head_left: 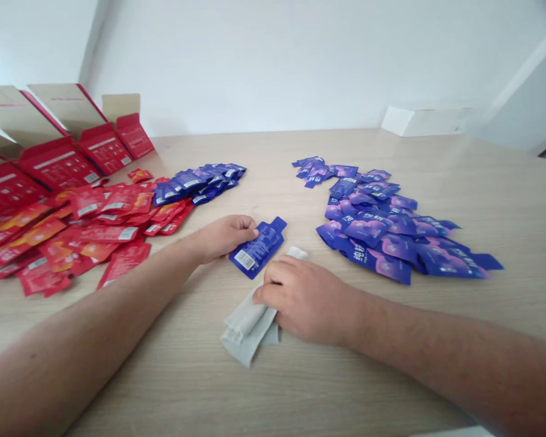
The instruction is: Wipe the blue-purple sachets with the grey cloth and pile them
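Near the middle of the table, my left hand (230, 237) pinches the left edge of a blue sachet (260, 247), whose barcode side faces up. Just right of it and closer to me, my right hand (295, 291) grips a folded pale grey cloth (250, 325); the cloth sticks out above and below the fist. A gap separates the sachet from my right hand. To the right lies a large spread of blue and purple sachets (382, 230). A smaller pile of blue sachets (200, 182) sits at the back left, partly over red ones.
Many red and orange sachets (104, 224) cover the left of the table (264, 388). Behind them stand several open red boxes (57, 162) with raised flaps. A white box (428, 121) rests at the back right against the white wall.
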Available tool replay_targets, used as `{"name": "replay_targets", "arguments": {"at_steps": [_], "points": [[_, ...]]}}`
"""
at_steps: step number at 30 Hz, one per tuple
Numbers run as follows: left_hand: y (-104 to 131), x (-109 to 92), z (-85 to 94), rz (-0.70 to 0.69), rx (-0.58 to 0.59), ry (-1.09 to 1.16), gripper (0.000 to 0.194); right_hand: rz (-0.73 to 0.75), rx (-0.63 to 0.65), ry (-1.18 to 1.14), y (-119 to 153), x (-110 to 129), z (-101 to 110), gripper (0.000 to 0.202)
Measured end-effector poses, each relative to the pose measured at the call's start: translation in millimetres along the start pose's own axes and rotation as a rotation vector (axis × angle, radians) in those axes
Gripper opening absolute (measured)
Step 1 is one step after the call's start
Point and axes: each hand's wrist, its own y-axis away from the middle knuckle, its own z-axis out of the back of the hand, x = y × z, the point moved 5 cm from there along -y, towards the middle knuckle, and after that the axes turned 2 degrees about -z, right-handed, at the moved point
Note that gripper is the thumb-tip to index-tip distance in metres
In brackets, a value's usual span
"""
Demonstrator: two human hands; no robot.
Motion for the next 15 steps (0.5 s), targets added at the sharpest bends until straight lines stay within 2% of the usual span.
{"name": "replay_targets", "arguments": {"at_steps": [8, 15], "points": [[-0.3, -14.6, -20.0, -0.058, 0.128, -0.180, 0.024, -0.018, -0.035, -0.072, 11.8, 3.8, 9.6, 0.026], [-1.5, -8.6, -16.1, -0.052, 0.173, -0.217, 0.021, -0.048, -0.260, 0.021, 6.1, -9.1, 26.0, 0.025]]}}
